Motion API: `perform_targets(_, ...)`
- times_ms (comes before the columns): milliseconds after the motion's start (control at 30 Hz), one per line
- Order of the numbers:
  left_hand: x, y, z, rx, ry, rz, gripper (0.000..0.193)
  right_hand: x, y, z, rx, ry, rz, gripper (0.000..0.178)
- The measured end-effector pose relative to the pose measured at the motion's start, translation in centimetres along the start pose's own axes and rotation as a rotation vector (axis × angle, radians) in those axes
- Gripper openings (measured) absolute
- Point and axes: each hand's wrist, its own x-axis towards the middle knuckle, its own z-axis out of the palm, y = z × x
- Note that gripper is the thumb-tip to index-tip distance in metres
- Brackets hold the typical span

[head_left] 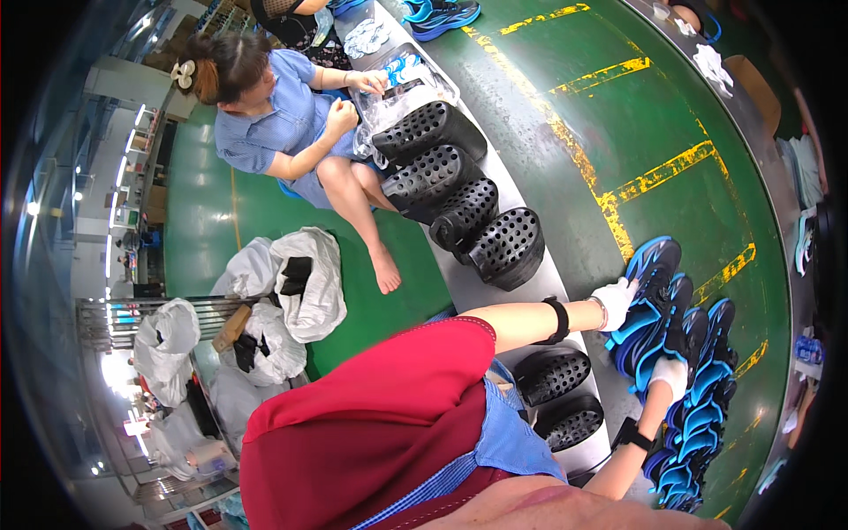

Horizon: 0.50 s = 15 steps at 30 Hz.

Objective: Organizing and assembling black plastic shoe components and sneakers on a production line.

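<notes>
Both my hands wear white gloves and reach out to a row of several blue and black sneakers (pixel 698 389) lying side by side on the green floor. My left hand (pixel 616 300) grips the heel of the end sneaker (pixel 652 269). Further down the row, my right hand (pixel 670 374) closes on the heel of another sneaker (pixel 685 340). Each wrist carries a black band. My red top and blue apron fill the lower middle of the view.
A grey bench (pixel 530 274) carries several black perforated shoe moulds (pixel 459 190), with two more (pixel 556 393) close to my arms. A seated person (pixel 283 115) in blue handles clear plastic bags (pixel 389 93). White sacks (pixel 300 283) lie on the floor at left. Yellow lines (pixel 609 199) cross the floor.
</notes>
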Motion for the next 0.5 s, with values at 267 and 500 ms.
perform_targets(267, -3.0, 2.3, -1.0, 0.241, -0.100, 0.024, 0.038, -0.4, 3.9, 1.2, -0.100, 0.014, -0.086, 0.039)
perform_targets(500, -16.5, 3.0, -21.0, 0.223, 0.057, 0.730, 0.034, -8.4, -4.9, -8.2, -0.169, -0.122, -0.357, 0.037)
